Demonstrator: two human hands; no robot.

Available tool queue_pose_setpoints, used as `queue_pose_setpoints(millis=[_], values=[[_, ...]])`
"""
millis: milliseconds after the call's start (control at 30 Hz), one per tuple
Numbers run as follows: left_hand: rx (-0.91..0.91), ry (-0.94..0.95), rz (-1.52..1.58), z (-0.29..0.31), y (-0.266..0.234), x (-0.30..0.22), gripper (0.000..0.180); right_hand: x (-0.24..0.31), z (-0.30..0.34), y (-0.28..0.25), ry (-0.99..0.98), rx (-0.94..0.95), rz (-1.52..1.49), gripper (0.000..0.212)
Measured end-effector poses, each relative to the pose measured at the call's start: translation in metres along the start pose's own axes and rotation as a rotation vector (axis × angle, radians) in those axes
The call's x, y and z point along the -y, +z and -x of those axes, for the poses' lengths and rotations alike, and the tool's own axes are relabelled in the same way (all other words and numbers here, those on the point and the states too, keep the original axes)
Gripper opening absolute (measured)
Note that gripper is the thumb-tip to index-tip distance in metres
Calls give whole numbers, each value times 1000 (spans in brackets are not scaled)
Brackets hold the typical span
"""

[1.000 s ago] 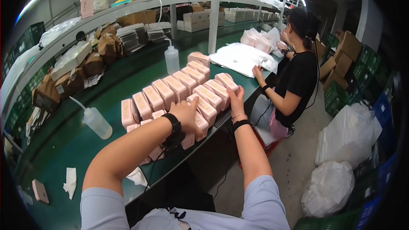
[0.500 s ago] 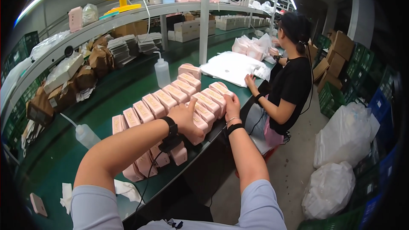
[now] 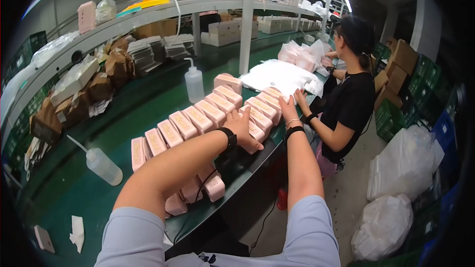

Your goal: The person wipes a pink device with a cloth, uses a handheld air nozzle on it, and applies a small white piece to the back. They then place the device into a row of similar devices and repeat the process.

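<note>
Both my hands are at a short row of pale pink, rounded plastic boxes (image 3: 261,111) with gold script on top, standing on the green bench near its right edge. My left hand (image 3: 242,129) presses on the near end of that row, its thumb pointing toward the edge. At the far end my right hand (image 3: 288,110) has its fingers bent round the last box, partly hidden. A longer row of the same pink boxes (image 3: 183,124) stands just to the left. More pink boxes (image 3: 213,188) sit below my left forearm, which partly covers them.
Two squeeze bottles, one upright (image 3: 194,85) and one lying tilted (image 3: 104,166), are left of the rows. White sheets (image 3: 274,75) lie beyond. A co-worker (image 3: 346,89) sits at the right, one hand close to mine. A dark cable hangs by my left arm.
My two hands have slid the short row of pink boxes away from me along the bench, toward the co-worker and the white sheets. The view has shifted slightly.
</note>
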State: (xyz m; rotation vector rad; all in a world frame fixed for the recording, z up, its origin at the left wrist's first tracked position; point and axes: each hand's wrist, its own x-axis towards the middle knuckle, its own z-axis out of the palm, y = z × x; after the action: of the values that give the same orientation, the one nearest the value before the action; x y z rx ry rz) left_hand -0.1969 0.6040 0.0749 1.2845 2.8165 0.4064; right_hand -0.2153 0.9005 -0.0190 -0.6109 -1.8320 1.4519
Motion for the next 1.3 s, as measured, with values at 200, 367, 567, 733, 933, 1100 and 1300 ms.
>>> queue_pose_setpoints(millis=[200,367,567,733,933,1100,1300], values=[[151,162,65,21,-58,39,119,13,32,-1,-431,-369,338,65],[122,-6,-73,39,-87,115,124,110,69,31,-534,204,276,58],[226,-199,-282,35,-70,108,133,174,71,91,-565,774,884,102],[205,-224,-349,22,-51,110,130,182,75,123,-146,1024,1110,130],[248,-262,-360,6,-53,118,128,163,86,148,-294,800,1322,134],[262,-323,-346,-14,-58,128,130,156,73,166,-217,772,1293,132],[254,-336,-303,-29,-58,138,133,159,52,180,-110,831,1273,129]])
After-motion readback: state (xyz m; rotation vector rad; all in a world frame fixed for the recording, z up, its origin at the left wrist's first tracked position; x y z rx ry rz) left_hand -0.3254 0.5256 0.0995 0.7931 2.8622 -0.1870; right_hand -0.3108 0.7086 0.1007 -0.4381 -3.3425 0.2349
